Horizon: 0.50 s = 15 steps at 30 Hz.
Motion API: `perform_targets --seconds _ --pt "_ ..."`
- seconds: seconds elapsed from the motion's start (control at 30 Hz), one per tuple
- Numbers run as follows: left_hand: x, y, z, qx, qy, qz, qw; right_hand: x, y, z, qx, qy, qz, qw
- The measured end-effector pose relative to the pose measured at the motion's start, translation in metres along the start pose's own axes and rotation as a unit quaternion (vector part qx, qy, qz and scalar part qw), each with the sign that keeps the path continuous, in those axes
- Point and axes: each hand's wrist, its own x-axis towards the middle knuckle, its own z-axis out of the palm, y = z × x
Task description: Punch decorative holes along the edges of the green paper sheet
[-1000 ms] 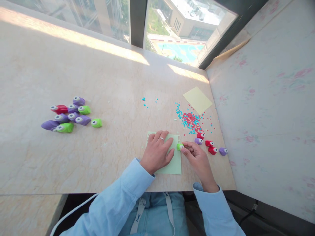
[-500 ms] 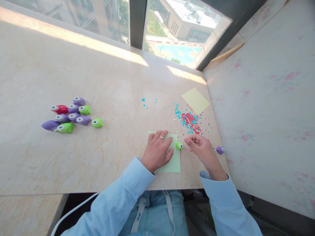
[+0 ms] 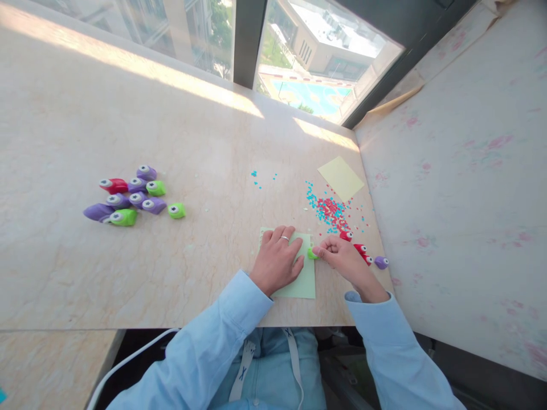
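The left hand (image 3: 277,261) rests, fingers (image 3: 294,246) slightly spread, on a green sheet (image 3: 304,283), its long axis running away from the body. At its right edge, a green punch (image 3: 311,254) points its visible end left; the right hand (image 3: 345,259) covers the rest, grip unclear.

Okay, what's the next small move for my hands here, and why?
Probably press the green punch with your right hand: its fingertips are at the punch, which sits at the right edge of the pale green paper, while your left hand lies across that sheet.
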Motion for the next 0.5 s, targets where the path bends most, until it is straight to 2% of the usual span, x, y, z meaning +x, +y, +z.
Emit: perform_targets --seconds 0.33,0.5 --pt "0.000 -0.001 0.000 0.006 -0.003 0.001 1.000 0.004 -0.019 0.007 -0.179 0.047 0.003 0.983" --pt "-0.001 -0.002 0.000 0.007 -0.004 0.007 1.000 0.004 -0.018 0.012 -0.188 0.068 -0.013 0.980"
